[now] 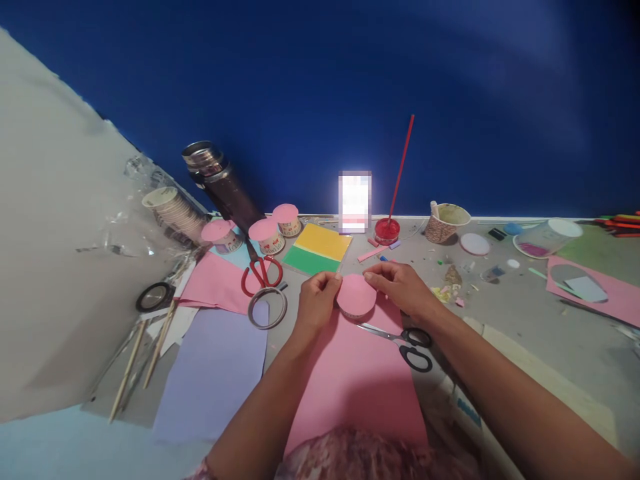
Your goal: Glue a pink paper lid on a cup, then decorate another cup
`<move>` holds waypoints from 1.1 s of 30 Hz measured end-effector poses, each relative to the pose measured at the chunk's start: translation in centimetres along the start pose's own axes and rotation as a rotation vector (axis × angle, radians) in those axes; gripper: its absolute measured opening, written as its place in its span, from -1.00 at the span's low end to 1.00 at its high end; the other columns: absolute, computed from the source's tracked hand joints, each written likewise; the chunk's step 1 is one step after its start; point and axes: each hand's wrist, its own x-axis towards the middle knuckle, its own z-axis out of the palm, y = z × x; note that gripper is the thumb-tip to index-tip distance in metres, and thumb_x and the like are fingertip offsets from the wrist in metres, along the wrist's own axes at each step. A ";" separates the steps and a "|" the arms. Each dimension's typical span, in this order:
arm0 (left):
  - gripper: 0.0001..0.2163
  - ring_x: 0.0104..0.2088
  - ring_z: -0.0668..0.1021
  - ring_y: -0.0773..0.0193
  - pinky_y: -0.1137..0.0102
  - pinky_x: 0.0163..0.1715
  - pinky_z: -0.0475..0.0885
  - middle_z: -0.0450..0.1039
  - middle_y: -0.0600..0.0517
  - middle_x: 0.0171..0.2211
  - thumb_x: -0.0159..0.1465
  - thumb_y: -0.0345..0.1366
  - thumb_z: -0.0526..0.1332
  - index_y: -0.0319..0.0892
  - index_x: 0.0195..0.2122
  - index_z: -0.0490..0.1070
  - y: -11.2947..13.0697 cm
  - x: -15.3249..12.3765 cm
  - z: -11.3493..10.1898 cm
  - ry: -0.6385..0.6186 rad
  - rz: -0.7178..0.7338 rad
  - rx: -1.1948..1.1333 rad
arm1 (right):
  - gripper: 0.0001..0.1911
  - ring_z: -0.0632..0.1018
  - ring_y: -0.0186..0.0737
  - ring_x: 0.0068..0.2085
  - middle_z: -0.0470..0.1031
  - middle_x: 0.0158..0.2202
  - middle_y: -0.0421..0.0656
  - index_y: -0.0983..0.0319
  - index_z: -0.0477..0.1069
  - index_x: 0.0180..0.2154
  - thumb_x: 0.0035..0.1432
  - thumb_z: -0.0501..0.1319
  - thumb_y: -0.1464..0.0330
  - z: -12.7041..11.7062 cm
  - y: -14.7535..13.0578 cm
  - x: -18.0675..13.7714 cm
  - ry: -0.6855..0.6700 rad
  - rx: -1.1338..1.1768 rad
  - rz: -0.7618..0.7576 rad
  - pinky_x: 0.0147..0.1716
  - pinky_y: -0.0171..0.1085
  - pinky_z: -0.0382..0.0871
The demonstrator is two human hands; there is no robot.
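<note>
Now, cup (356,298): a paper cup capped with a pink disc, at the far end of the pink sheet (350,380), mid-table; whether it rests on the sheet or is lifted, I cannot tell.
Left hand (316,300): fingers curled, thumb and fingertips pinching the cup's left rim.
Right hand (400,285): likewise pinching the right rim, fingers bent over the disc's edge.
Nearby: black scissors (400,340) lie on the sheet just beside the right wrist; red scissors (261,270) and a tape ring (267,307) sit to the left.
Done, by the look: 3 capped cups (267,235) stand at the back left, each pink on top.
In hand: this 4th cup has its disc on; whether the edge is stuck down I cannot tell.
Left, likely: a stack of bare cups (173,208) lies on its side at far left, uncapped.
</note>
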 end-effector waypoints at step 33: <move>-0.72 -0.49 0.27 0.35 0.38 -0.40 0.21 0.23 0.18 -0.59 0.19 -0.11 0.27 -0.13 -0.55 0.33 0.0 -0.2 0.8 0.014 0.077 0.040 | -0.50 0.39 0.25 0.35 0.45 0.33 0.13 0.16 0.60 0.12 0.25 0.39 0.06 0.6 3.1 -0.1 -0.035 -0.617 -0.753 0.32 0.25 0.27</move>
